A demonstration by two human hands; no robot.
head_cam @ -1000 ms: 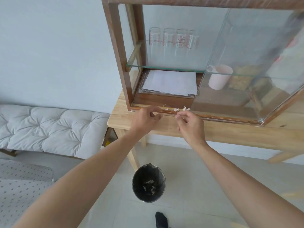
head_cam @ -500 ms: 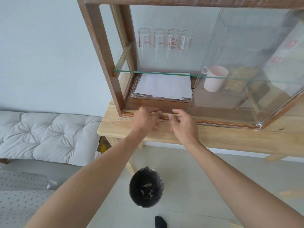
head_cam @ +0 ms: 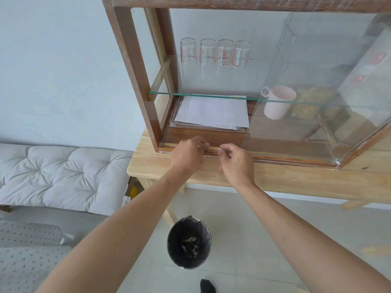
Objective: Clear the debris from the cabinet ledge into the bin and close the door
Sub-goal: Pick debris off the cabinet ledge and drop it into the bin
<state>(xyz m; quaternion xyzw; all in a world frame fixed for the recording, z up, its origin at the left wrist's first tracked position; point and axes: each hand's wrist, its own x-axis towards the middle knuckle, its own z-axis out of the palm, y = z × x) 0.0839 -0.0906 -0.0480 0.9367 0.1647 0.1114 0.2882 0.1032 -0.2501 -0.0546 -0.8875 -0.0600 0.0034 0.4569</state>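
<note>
The wooden cabinet's bottom ledge (head_cam: 167, 145) runs along the front of the open left bay. My left hand (head_cam: 187, 154) is cupped against the ledge, fingers curled onto it, with nothing seen in it. Close to its right, my right hand (head_cam: 236, 162) pinches a small pale bit of debris (head_cam: 220, 150) at its fingertips on the ledge. The glass door (head_cam: 317, 92) stands swung out to the right. On the floor below my arms sits the black-lined bin (head_cam: 172, 242) with scraps inside.
The cabinet stands on a light wooden table (head_cam: 296, 178). Inside are a stack of papers (head_cam: 211, 112), a pink mug (head_cam: 277, 105) and several upturned glasses (head_cam: 215, 53) on a glass shelf. A grey cushioned bench (head_cam: 59, 174) is at the left.
My hands have come together over the loose debris on the ledge, hiding most of it. The view has shifted slightly.
</note>
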